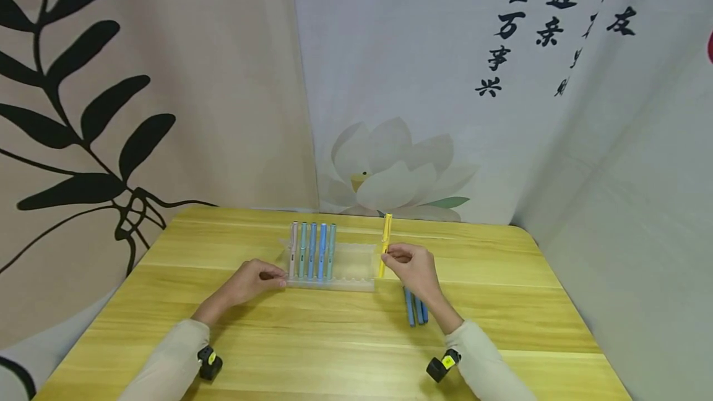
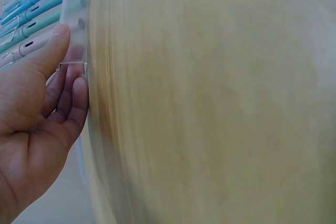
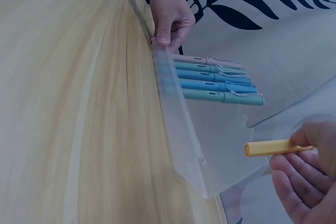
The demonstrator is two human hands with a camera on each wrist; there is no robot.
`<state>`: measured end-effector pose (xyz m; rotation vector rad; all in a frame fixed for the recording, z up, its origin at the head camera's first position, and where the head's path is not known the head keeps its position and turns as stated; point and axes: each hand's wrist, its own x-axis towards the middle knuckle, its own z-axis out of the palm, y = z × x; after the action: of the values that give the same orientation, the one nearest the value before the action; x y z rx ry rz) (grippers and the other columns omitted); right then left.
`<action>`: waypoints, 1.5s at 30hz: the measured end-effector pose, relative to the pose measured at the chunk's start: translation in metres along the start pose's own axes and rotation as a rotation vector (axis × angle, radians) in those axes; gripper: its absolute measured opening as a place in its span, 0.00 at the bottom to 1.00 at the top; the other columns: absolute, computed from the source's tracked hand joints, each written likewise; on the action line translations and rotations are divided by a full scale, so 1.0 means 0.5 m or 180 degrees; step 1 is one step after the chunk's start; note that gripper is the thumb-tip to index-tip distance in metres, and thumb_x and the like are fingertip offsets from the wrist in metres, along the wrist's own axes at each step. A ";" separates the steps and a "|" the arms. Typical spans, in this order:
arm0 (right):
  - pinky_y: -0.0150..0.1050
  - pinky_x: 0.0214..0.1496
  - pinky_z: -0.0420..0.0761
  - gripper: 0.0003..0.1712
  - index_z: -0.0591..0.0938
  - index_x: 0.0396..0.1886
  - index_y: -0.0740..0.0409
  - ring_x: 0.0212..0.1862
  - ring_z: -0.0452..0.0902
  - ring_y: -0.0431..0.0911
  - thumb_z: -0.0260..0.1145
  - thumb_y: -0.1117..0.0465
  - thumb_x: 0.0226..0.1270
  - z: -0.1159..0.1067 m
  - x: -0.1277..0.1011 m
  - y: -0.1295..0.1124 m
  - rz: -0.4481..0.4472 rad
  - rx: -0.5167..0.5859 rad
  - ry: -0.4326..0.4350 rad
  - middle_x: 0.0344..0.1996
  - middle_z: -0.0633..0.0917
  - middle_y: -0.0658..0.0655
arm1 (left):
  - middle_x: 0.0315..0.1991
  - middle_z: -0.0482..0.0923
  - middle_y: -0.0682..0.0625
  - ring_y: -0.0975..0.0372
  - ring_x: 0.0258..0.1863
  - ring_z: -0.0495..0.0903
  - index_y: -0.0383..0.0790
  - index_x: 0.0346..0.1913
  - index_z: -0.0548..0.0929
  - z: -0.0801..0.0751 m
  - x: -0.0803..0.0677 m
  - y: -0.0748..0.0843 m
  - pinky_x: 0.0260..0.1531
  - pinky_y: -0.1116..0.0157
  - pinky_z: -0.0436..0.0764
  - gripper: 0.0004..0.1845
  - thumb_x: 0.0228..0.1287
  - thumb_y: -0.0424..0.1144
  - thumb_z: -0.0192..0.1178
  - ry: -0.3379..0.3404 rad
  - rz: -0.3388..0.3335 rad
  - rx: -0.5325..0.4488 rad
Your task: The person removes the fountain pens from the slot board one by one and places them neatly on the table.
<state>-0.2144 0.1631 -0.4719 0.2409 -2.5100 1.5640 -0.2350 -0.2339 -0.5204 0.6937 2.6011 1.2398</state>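
A wooden table (image 1: 312,351) bears a clear rack (image 1: 356,286), probably light, stiff plastic that slides unless steadied by its edge. The left hand (image 1: 253,282) pinches the rack's left end. The right hand (image 1: 414,270) is near its right end, thumb and fingers pinching a yellow pen (image 1: 387,228). Five pens (image 1: 312,252) sit in the rack's left part; blue pens (image 1: 410,308) lie nearer than its right end. The yellow pen looks light, rigid, smooth; mid-barrel suits gripping.

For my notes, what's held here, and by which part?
The right grip holds the yellow pen by its lower half; the left grip holds the clear stand by its front left corner.
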 end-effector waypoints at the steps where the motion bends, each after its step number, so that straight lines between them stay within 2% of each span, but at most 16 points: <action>1: 0.37 0.43 0.85 0.12 0.90 0.46 0.56 0.40 0.86 0.44 0.75 0.56 0.66 -0.004 -0.002 0.002 0.0015 -0.0011 0.0010 0.37 0.90 0.51 | 0.43 0.89 0.51 0.64 0.41 0.84 0.39 0.50 0.90 0.000 0.000 0.000 0.42 0.67 0.82 0.12 0.72 0.42 0.65 -0.0003 0.0000 -0.0003; 10: 0.37 0.44 0.85 0.13 0.90 0.46 0.56 0.40 0.86 0.44 0.76 0.55 0.65 -0.042 -0.022 0.021 0.0067 -0.0125 0.0187 0.38 0.90 0.52 | 0.43 0.89 0.51 0.63 0.40 0.84 0.38 0.49 0.90 -0.002 0.003 0.002 0.41 0.68 0.82 0.12 0.72 0.42 0.65 -0.0034 0.0005 -0.0055; 19: 0.34 0.41 0.84 0.13 0.90 0.46 0.57 0.40 0.86 0.45 0.75 0.57 0.66 -0.083 -0.048 0.041 0.0209 -0.0177 0.0275 0.37 0.90 0.53 | 0.42 0.89 0.52 0.64 0.40 0.84 0.39 0.49 0.90 -0.002 0.001 0.000 0.41 0.68 0.82 0.11 0.72 0.41 0.65 -0.0027 -0.0008 -0.0016; 27: 0.33 0.41 0.83 0.14 0.90 0.47 0.59 0.40 0.86 0.45 0.75 0.57 0.66 -0.119 -0.065 0.065 0.0333 -0.0361 0.0339 0.37 0.90 0.54 | 0.43 0.89 0.51 0.64 0.41 0.85 0.39 0.49 0.90 -0.002 -0.001 0.002 0.42 0.68 0.82 0.11 0.71 0.41 0.65 -0.0001 -0.0009 0.0022; 37: 0.32 0.40 0.83 0.13 0.90 0.46 0.60 0.40 0.86 0.45 0.73 0.57 0.68 -0.146 -0.087 0.100 0.0487 -0.0508 0.0370 0.37 0.90 0.56 | 0.43 0.89 0.51 0.63 0.41 0.84 0.39 0.49 0.90 -0.001 -0.001 0.001 0.41 0.68 0.82 0.11 0.72 0.42 0.65 0.0006 -0.0032 -0.0003; 45: 0.32 0.38 0.82 0.14 0.90 0.46 0.59 0.37 0.85 0.41 0.74 0.55 0.67 -0.153 -0.102 0.121 0.0630 -0.0673 0.0329 0.36 0.91 0.54 | 0.42 0.89 0.51 0.62 0.40 0.84 0.37 0.49 0.89 -0.001 -0.002 0.006 0.41 0.68 0.82 0.11 0.72 0.40 0.65 -0.0012 0.0019 -0.0020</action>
<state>-0.1738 0.2606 -0.5035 -0.1172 -2.6569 1.3201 -0.2335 -0.2333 -0.5178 0.7025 2.5928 1.2465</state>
